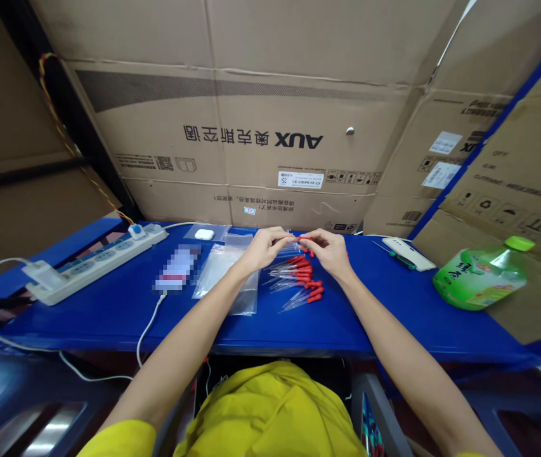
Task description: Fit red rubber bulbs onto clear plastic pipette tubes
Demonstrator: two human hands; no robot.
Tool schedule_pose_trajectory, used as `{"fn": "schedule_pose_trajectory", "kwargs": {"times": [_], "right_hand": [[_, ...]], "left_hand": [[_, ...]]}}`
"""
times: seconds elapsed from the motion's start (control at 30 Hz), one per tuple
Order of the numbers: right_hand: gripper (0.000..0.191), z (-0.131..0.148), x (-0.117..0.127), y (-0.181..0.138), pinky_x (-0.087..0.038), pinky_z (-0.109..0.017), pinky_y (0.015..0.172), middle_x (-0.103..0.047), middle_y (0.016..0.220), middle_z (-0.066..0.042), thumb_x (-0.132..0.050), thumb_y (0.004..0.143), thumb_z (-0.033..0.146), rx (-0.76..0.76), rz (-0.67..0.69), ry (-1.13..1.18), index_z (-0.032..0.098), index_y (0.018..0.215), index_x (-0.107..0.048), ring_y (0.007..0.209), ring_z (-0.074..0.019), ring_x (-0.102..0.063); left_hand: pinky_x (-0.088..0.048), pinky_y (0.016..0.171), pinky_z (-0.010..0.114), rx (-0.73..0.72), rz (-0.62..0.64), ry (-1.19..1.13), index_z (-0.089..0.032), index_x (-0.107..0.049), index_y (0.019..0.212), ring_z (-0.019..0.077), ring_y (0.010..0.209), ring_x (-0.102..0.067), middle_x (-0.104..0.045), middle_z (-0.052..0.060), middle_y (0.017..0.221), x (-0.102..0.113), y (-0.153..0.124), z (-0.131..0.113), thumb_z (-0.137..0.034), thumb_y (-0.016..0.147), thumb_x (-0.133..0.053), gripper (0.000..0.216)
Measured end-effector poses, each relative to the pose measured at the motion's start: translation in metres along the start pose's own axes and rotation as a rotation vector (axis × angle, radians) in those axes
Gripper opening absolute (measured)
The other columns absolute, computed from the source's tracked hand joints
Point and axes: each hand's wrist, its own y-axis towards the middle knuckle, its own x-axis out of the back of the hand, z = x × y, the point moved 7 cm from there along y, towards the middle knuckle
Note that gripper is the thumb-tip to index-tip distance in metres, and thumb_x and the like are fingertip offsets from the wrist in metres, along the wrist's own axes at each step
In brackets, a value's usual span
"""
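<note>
My left hand (264, 249) and my right hand (328, 251) meet over the blue table, their fingertips pinched close together. Between them shows a bit of red, the rubber bulb (300, 239) of a dropper; its tube is mostly hidden by my fingers. Just below lie several more droppers (299, 277) in loose rows, clear thin tubes pointing left and red bulbs to the right. Clear plastic zip bags (226, 279) lie flat beside them, partly under my left forearm.
A phone (177, 269) on a charging cable and a white earbud case (204, 235) lie left, near a power strip (103, 260). Rightward are a white phone-like object (408, 254) and a green tea bottle (482, 276) on its side. Cardboard (251, 101) walls the back.
</note>
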Motion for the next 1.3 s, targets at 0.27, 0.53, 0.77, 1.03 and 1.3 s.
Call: {"fn": "schedule_pose_trajectory", "kwargs": {"times": [0.27,0.53,0.77,1.03,1.3], "right_hand": [[0.025,0.003,0.001,-0.002,-0.063,-0.033,0.071,-0.079,0.078,-0.004,-0.079,0.085,0.045,0.063,0.020,-0.062,0.021,0.090,-0.077,0.072,-0.0214,-0.077],[0.023,0.007,-0.002,-0.002,-0.063,-0.032,0.072,-0.079,0.079,-0.003,-0.079,0.086,0.043,0.085,-0.026,-0.053,0.021,0.092,-0.078,0.072,-0.0203,-0.077],[0.023,-0.001,0.004,0.000,-0.064,-0.038,0.079,-0.082,0.091,-0.007,-0.083,0.081,0.042,0.092,0.029,-0.135,0.023,0.093,-0.082,0.082,-0.0257,-0.079],[0.029,-0.007,0.002,0.003,-0.063,-0.036,0.078,-0.081,0.088,-0.005,-0.084,0.079,0.044,0.016,0.026,-0.022,0.023,0.098,-0.078,0.079,-0.0229,-0.078],[0.031,0.004,0.004,0.004,-0.062,-0.033,0.070,-0.079,0.077,-0.004,-0.082,0.081,0.048,-0.031,0.086,0.007,0.021,0.096,-0.078,0.071,-0.0208,-0.076]], "left_hand": [[-0.043,0.075,0.029,-0.032,0.028,0.006,-0.017,-0.082,0.103,0.0182,0.080,-0.064,-0.074,0.007,0.089,-0.001,0.001,-0.001,-0.046,0.105,-0.051,0.041],[-0.044,0.075,0.029,-0.029,0.015,-0.013,-0.016,-0.082,0.102,0.0181,0.080,-0.065,-0.074,0.008,0.089,0.000,0.001,-0.003,-0.044,0.104,-0.054,0.040],[-0.045,0.075,0.029,-0.096,-0.024,0.107,-0.017,-0.082,0.104,0.0177,0.081,-0.065,-0.074,0.008,0.089,0.002,0.000,-0.007,-0.038,0.104,-0.056,0.033],[-0.041,0.067,0.027,-0.022,-0.080,0.104,-0.019,-0.083,0.104,0.0143,0.070,-0.060,-0.075,0.006,0.088,0.006,0.001,-0.004,-0.041,0.101,-0.061,0.032],[-0.037,0.062,0.026,0.106,-0.057,-0.027,-0.019,-0.083,0.100,0.0138,0.067,-0.056,-0.079,0.006,0.090,0.004,0.001,0.010,-0.048,0.098,-0.064,0.036]]}}
